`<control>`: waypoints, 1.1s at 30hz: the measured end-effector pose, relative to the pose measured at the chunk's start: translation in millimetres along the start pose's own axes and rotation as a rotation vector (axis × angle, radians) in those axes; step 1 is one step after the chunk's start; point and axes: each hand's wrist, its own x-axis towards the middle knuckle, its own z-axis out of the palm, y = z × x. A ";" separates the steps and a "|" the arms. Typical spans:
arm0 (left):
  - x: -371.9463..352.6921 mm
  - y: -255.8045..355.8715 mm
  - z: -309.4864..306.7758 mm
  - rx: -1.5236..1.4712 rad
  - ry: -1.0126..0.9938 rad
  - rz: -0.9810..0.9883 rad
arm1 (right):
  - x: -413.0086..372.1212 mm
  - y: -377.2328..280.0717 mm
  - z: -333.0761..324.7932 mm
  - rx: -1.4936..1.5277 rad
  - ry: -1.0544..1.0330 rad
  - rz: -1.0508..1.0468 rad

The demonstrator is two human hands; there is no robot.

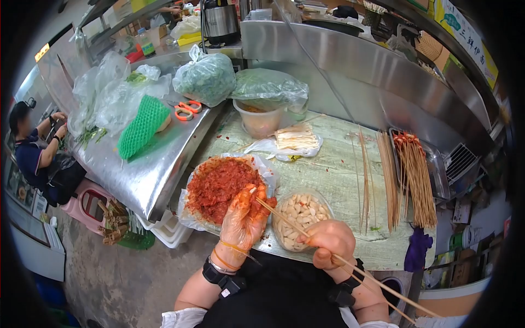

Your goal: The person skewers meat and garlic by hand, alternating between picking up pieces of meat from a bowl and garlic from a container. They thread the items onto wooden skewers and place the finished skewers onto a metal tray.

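Observation:
My left hand (pixel 244 220), in a clear plastic glove smeared red, is closed around a bit of red marinated meat at the tip of a bamboo skewer. A small pale piece, like a garlic clove, shows by its fingertips. My right hand (pixel 331 244) is bare and grips long bamboo skewers (pixel 383 285), one pointing up to the left hand. Just behind the left hand is a plastic-lined bowl of red marinated meat (pixel 223 183). Between the hands stands a clear tub of peeled garlic cloves (pixel 302 216).
Loaded skewers (pixel 414 180) lie by a metal tray (pixel 437 174) at right, with bare skewers (pixel 387 183) alongside. Behind are a bundle of thin pale sticks (pixel 294 138) and a plastic tub (pixel 257 120). Orange scissors (pixel 187 111) lie on the steel counter (pixel 145 183). Another person (pixel 41 147) works far left.

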 end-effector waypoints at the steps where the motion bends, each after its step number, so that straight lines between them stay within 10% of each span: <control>1: 0.5 0.3 -0.3 -0.009 -0.004 -0.002 | 0.5 0.5 0.6 0.005 -0.016 -0.033; 20: 4.9 -1.3 -3.0 0.002 0.102 0.062 | 9.1 4.9 12.9 -0.002 -0.168 -0.139; 33: 9.5 6.5 -8.5 0.578 0.140 0.461 | 7.1 4.0 37.6 -0.085 -0.201 0.016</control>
